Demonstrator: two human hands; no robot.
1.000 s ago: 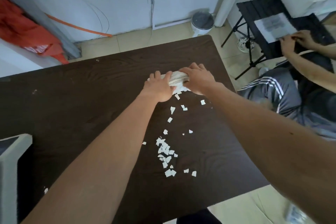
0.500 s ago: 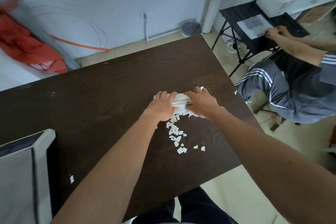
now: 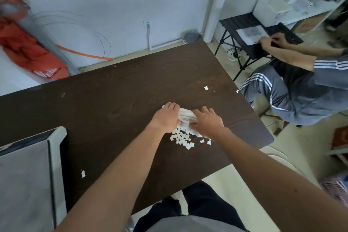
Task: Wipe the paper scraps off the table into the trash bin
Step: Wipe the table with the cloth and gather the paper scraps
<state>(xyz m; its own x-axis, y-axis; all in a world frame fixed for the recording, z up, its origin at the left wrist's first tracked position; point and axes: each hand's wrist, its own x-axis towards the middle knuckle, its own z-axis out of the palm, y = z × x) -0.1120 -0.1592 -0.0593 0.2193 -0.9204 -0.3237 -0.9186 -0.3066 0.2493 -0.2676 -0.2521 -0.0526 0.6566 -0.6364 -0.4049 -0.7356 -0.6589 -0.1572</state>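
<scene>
While both hands bear down on a bunched white cloth (image 3: 185,116), the gathering step of the task is in hand. The cloth serves as a scraper behind a heap of paper scraps (image 3: 182,139). The heap lies just on the near side of the cloth on the dark wooden table (image 3: 113,103), right of centre and not far from the near edge. Judged from this layout, the next move calls for a steady drag toward an edge, with even downward pressure so that no scraps slip beneath the cloth or round its ends. A white-rimmed grey container (image 3: 56,156) at the near left may be the trash bin, though this cannot be confirmed. The left hand (image 3: 165,117) grips the cloth's left end, fingers curled over its far side. The right hand (image 3: 207,124) grips the right end likewise, knuckles raised. Both forearms reach out from the near side, almost straight, converging on the cloth. Apart from the heap lie a far-right stray scrap (image 3: 206,88) and a near-left stray scrap (image 3: 83,173).
</scene>
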